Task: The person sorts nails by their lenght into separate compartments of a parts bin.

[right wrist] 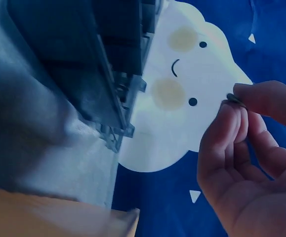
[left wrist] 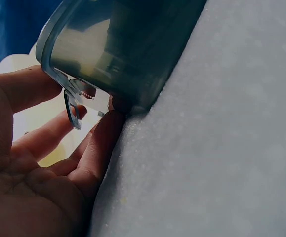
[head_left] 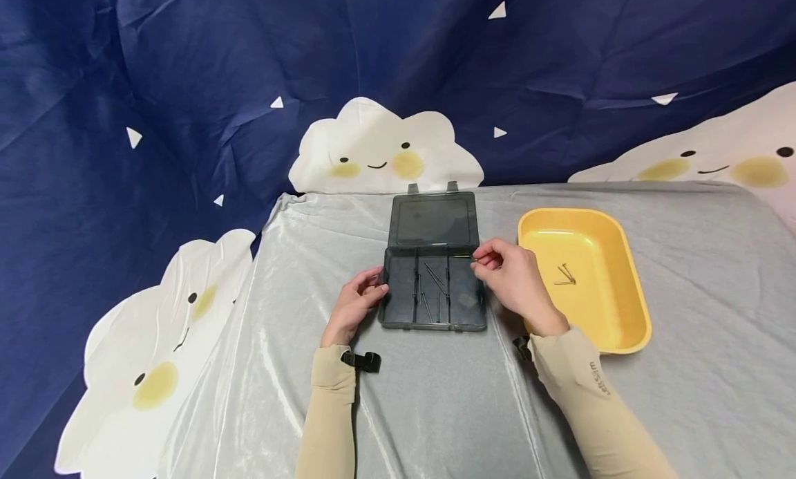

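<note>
A dark see-through compartment box (head_left: 400,285) lies with its lid (head_left: 433,218) raised at the back. Several long screws (head_left: 438,306) are in its middle compartment. At the box's left side is my left hand (head_left: 353,303); in the left wrist view its fingers (left wrist: 36,84) hold the rim and outer wall near a latch (left wrist: 72,109). My right hand (head_left: 519,277), over the box's right edge, pinches a thin screw (head_left: 463,256) between thumb and fingertips above the right compartment. Only the screw's end (right wrist: 234,99) shows in the right wrist view.
A yellow tray (head_left: 612,313) stands right of the box, with several screws (head_left: 566,274) lying in it. Grey cloth (head_left: 435,396) covers the table. Behind it hangs a dark blue curtain (head_left: 218,64) with clouds.
</note>
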A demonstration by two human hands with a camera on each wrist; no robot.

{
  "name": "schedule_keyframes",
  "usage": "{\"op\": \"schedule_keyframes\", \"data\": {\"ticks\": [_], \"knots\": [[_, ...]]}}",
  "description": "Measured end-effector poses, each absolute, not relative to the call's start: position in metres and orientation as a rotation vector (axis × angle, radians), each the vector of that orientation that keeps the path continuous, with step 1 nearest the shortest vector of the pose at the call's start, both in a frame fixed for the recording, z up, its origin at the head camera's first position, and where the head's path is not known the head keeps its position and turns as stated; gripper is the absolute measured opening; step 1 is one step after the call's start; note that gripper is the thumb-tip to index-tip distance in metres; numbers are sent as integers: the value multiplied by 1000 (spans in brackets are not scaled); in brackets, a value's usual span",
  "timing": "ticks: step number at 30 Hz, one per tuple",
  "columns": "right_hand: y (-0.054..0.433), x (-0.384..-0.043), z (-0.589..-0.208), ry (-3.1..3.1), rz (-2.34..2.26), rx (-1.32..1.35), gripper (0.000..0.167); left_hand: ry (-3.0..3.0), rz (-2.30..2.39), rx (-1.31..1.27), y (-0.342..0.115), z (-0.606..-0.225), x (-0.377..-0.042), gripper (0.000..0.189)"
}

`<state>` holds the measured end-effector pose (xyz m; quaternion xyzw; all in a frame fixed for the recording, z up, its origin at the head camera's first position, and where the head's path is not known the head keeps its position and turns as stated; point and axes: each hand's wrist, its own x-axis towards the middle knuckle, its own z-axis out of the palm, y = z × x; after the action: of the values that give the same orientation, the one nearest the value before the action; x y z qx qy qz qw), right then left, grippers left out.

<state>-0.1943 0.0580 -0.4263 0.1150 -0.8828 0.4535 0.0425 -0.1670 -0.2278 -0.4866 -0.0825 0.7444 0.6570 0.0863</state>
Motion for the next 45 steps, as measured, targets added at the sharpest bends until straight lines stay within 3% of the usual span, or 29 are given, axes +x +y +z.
{"op": "schedule_keyframes", "data": {"ticks": [22,28,45], "knots": [[51,-195,-452,-2791,1262,345,7,2199,1975,-249,-229,-498,-171,53],[52,-195,-453,-2817,1248,306,11,2216,1989,-270,-232,-517,-177,52],[63,-190,-441,-2740,1258,267,9,2245,1976,-288,-233,-519,-178,49]]}}
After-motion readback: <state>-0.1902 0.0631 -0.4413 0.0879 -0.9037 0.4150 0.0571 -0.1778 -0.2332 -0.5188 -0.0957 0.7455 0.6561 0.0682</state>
